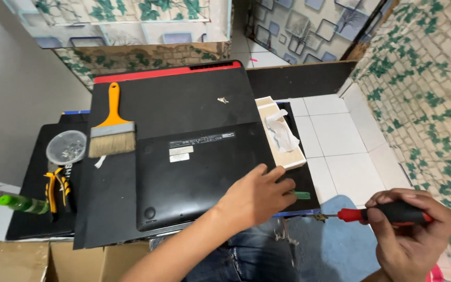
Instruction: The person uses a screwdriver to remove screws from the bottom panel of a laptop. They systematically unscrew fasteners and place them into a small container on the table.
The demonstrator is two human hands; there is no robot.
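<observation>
- Closest to me, the person's right hand (411,230) is curled tight around the red-and-black handle of a screwdriver (377,213), fingers wrapped and thumb on top. The shaft points left toward the table edge, level, with the tip just off the near right corner of the work surface, touching nothing I can make out.
- The left hand (254,196) lies flat on the near right corner of the small black laptop (199,175), fingers loosely spread and pressing down, apparently to steady the machine. A small green piece (302,195) sits just past its fingertips; I cannot tell what it is.
- That small laptop lies bottom-up, labels and rubber feet showing, stacked on a larger black laptop with a red rear edge (168,70), which serves as a raised bed for it.
- Left of the stack, on the black mat (32,172), are yellow-handled pliers (57,190), a green bottle (19,203) lying on its side, and a clear round lid holding small screws (66,147), kept out of the way but within reach.
- An orange-handled paintbrush (111,125) rests on the larger laptop, bristles toward the person.
- To the right, a shallow cream tray (283,133) holds a crumpled white tissue.
- Cardboard boxes (53,261) sit under the near edge; white floor tiles and leaf-patterned walls lie beyond.
</observation>
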